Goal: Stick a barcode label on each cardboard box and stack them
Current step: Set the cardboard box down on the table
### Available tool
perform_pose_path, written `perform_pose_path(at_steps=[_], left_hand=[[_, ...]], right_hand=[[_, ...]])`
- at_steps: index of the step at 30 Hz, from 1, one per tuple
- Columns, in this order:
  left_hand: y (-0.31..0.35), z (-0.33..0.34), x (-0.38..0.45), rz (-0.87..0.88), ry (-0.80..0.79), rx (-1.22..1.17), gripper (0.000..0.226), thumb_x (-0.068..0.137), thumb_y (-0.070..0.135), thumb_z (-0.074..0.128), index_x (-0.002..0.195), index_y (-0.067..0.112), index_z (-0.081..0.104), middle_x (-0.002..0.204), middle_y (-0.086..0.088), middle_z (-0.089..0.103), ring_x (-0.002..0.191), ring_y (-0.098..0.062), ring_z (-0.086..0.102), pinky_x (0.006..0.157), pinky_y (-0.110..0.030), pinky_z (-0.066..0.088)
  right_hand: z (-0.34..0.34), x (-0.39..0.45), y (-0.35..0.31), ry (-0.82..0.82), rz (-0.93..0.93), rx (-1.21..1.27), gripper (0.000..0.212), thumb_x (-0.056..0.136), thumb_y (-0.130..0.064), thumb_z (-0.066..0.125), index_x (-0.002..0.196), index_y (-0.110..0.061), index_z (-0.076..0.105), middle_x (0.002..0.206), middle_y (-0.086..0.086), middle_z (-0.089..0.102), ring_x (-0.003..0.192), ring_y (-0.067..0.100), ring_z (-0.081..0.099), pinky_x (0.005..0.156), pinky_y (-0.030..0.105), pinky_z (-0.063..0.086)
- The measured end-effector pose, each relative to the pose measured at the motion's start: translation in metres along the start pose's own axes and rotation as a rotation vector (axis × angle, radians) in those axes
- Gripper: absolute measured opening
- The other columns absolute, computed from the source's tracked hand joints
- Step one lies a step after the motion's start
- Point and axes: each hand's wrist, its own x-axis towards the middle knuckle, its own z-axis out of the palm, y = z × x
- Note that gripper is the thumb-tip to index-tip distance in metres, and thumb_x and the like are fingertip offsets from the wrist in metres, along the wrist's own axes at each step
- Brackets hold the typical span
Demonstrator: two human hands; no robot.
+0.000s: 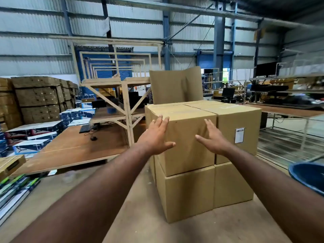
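Both arms reached out to the upper left cardboard box (185,137) of a two-high stack on the floor. The left hand (156,137) and right hand (214,139) had fingers straight and spread, gripping nothing. The neighbouring upper box (240,120) carried a barcode label (239,135).

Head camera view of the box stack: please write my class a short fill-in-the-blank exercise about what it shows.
1. The white barcode label is on the upper box on the ____ side of the stack.
2. The cardboard boxes are stacked ____ layers high.
3. The left hand and right hand reach toward the upper left box with fingers ____.
4. The tub at the right edge is ____ in colour.

Missing words: right; two; open; blue
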Motion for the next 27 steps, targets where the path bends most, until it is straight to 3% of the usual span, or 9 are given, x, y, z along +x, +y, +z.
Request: perform_pose_path(at_steps=[4,8,13,18,23,27], left_hand=[[-0.006,0.013,0.017,-0.061,-0.001,-0.024,0.101,0.090,0.052,0.068,0.163,0.019,0.005,0.171,-0.004,0.007,0.157,-0.026,0.006,0.126,-0.045,0.014],[-0.014,0.022,0.021,-0.029,0.145,-0.081,0.083,0.089,0.045,0.068,0.155,0.019,0.024,0.159,-0.004,0.034,0.147,-0.021,0.032,0.119,-0.048,0.036],[-0.023,0.019,0.011,0.010,0.129,-0.098,0.079,0.094,0.038,0.064,0.158,0.023,0.020,0.168,0.000,0.022,0.154,-0.018,0.023,0.123,-0.044,0.029],[-0.023,0.006,-0.001,-0.015,0.187,-0.150,0.062,0.093,0.033,0.066,0.147,0.027,0.035,0.143,0.002,0.052,0.129,-0.019,0.053,0.107,-0.040,0.048],[-0.033,-0.001,-0.011,-0.343,0.222,-0.640,0.049,0.091,0.053,0.066,0.127,0.029,0.043,0.129,0.003,0.057,0.113,-0.023,0.062,0.097,-0.047,0.056],[-0.043,-0.009,-0.030,-0.519,0.469,-0.824,0.065,0.074,0.073,0.070,0.118,0.030,0.049,0.114,0.004,0.065,0.103,-0.017,0.064,0.091,-0.047,0.058]], right_hand=[[0.012,0.009,0.007,0.064,0.022,0.112,0.087,0.103,-0.052,0.053,0.166,-0.032,-0.004,0.174,-0.005,-0.010,0.160,0.023,-0.002,0.129,0.050,0.011],[0.029,0.016,0.014,0.182,0.048,0.243,0.088,0.103,-0.053,0.054,0.164,-0.039,-0.007,0.172,-0.012,-0.018,0.160,0.025,-0.002,0.126,0.053,0.012],[0.039,0.027,0.013,0.384,0.172,0.466,0.092,0.099,-0.049,0.063,0.165,-0.033,0.001,0.174,-0.001,0.012,0.158,0.026,0.018,0.127,0.051,0.024],[0.033,0.040,0.008,0.415,0.325,0.697,0.098,0.090,-0.059,0.068,0.164,-0.029,0.012,0.168,0.003,0.028,0.151,0.031,0.033,0.120,0.055,0.034],[0.023,0.019,-0.003,0.447,0.240,0.711,0.068,0.095,-0.065,0.059,0.151,-0.028,0.047,0.150,0.003,0.044,0.127,0.021,0.049,0.100,0.042,0.046],[0.027,-0.022,-0.032,0.317,0.112,0.872,0.058,0.096,-0.055,0.065,0.142,-0.030,0.041,0.140,0.001,0.056,0.117,0.017,0.060,0.083,0.032,0.050]])
